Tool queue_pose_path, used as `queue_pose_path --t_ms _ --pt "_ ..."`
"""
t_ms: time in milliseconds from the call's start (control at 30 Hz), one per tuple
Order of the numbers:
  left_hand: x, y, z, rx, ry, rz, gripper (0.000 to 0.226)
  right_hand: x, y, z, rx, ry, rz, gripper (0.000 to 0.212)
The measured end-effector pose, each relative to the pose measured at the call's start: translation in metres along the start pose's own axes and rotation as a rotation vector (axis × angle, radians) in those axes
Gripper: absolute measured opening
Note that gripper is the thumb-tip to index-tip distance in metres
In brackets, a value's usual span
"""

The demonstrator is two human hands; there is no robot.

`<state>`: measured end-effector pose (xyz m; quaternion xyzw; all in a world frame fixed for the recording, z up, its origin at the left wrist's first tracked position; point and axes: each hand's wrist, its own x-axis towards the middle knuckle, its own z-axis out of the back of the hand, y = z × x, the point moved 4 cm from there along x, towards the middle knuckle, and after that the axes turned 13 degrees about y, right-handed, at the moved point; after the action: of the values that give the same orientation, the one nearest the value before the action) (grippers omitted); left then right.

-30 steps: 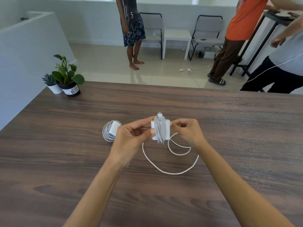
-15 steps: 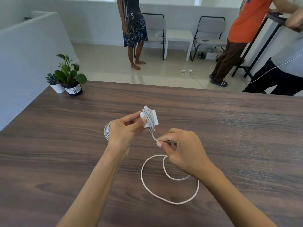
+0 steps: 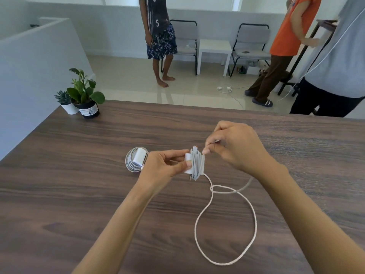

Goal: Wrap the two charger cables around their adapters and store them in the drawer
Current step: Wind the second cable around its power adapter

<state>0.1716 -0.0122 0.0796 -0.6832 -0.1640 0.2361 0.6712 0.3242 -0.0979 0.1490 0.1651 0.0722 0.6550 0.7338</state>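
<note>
Cable point(image 3: 225, 224): right hand point(image 3: 235, 147), low half a second ago, now pinches it atop adapter point(image 3: 188, 163) clenched in left hand point(image 3: 164, 169). Another turn laid; loop remains on counter point(image 3: 79, 194).

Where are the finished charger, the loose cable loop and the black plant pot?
finished charger point(image 3: 138, 158): head view, on the white adapter inside its coil.
loose cable loop point(image 3: 254, 224): head view, on the loop's right side.
black plant pot point(image 3: 88, 110): head view, on its labelled front.
</note>
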Motion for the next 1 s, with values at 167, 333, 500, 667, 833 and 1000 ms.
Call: queue_pose_path --t_ms 167,333,500,667,833,1000 --pt "-0.004 -0.005 -0.009 -0.042 0.104 0.016 0.025 0.007 -0.011 0.000 0.112 -0.023 -0.036 0.007" --pt "-0.007 -0.007 -0.006 -0.201 0.120 0.024 0.032 0.007 -0.027 -0.014 0.569 -0.045 -0.117 0.006" --pt "-0.005 -0.004 -0.003 -0.291 0.084 0.007 0.036 0.005 -0.027 -0.050 1.017 -0.001 -0.219 0.017" --pt "-0.003 0.000 0.000 -0.499 0.025 -0.039 0.037 -0.002 -0.028 -0.079 1.183 0.062 -0.402 0.019" --pt "0.007 -0.011 0.012 -0.594 -0.112 -0.107 0.024 -0.014 -0.010 -0.094 1.200 -0.007 -0.402 0.009" --pt "0.014 -0.008 0.019 -0.605 -0.233 -0.119 0.024 -0.019 -0.001 -0.088 0.918 -0.086 -0.355 0.005"
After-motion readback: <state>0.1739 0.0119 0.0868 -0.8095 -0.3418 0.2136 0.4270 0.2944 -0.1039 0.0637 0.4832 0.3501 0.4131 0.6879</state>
